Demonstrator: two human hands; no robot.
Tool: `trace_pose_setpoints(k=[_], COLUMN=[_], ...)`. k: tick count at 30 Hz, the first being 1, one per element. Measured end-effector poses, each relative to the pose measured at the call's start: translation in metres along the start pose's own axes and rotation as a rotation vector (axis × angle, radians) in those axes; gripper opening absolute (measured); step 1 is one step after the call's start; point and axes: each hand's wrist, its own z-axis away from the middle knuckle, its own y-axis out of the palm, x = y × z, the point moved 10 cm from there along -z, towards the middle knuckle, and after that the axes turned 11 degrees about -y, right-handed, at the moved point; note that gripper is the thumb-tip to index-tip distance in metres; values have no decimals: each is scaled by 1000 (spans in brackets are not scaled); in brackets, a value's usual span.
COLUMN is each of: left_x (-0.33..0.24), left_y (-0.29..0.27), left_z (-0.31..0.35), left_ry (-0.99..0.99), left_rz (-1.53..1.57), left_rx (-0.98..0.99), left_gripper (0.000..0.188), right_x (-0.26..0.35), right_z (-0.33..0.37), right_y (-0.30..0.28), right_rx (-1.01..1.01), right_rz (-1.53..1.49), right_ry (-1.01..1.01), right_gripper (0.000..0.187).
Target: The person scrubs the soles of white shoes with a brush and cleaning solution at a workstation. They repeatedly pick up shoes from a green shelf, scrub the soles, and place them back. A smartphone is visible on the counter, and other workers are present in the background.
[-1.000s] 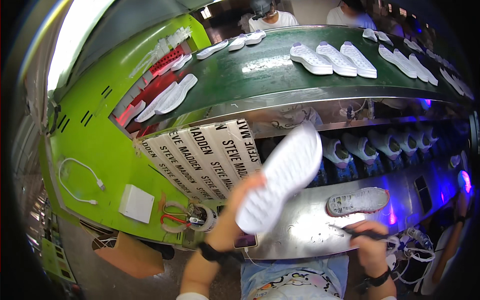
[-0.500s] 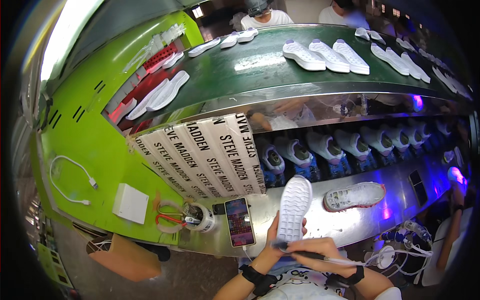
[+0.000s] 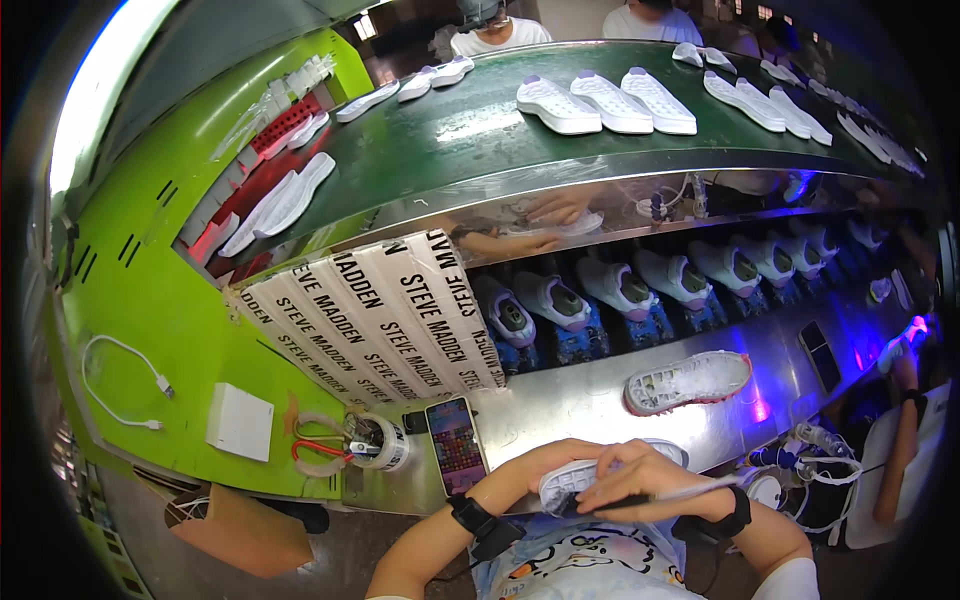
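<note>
A white shoe sole [image 3: 662,449] lies nearly sideways in front of my body. My left hand [image 3: 556,460] grips it from the far side, its fingers partly hidden by the sole. My right hand [image 3: 640,482] is closed on a dark-handled brush [image 3: 625,503], with a pale hose or cord running off to the right. The brush's dark tip is at the sole's left end, over its gridded inside; whether it touches, I cannot tell. Just beyond my hands, another sole [image 3: 690,384] with a reddish edge rests on the metal bench [image 3: 560,405].
White soles [image 3: 612,104] lie on the green conveyor [image 3: 430,150]. Several shoes [image 3: 622,290] stand on the shelf below. A printed carton [image 3: 370,320], a phone [image 3: 457,447] and a tool cup [image 3: 378,442] stand left. A co-worker's arm [image 3: 898,440] is at right.
The sole has turned from upright to sideways and come lower, its gridded inside showing now. My left forearm has swung across behind it. The whole view has shifted slightly.
</note>
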Motion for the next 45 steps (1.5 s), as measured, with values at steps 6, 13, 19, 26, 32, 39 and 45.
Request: trace_pose_setpoints(k=[6,13,19,26,32,39,45], left_x=[-23,-26,-49,-70,-80,-90,-110], left_y=[12,29,15,24,30,63,84], left_z=[14,21,34,41,44,47,88], left_ry=[286,837,978,881,725,385,739], left_rz=[637,419,705,650,429,251,-344], left_rx=[357,614,218,266,234,-104,-502], left_gripper=[57,62,62,63,64,46,34], right_x=[-23,-32,-44,-50,-44,10,13], right_z=[43,32,32,32,29,2,9], right_y=[-56,-65,-24,-7,-15,-48,-56], right_rx=[-369,-826,-757,-594,-442,-264,-197], right_rz=[-278,-42,-274,-582,-647,-118,-116], right_ry=[391,480,446,508,507,14,62], right_gripper=[22,22,20,22,22,17,16])
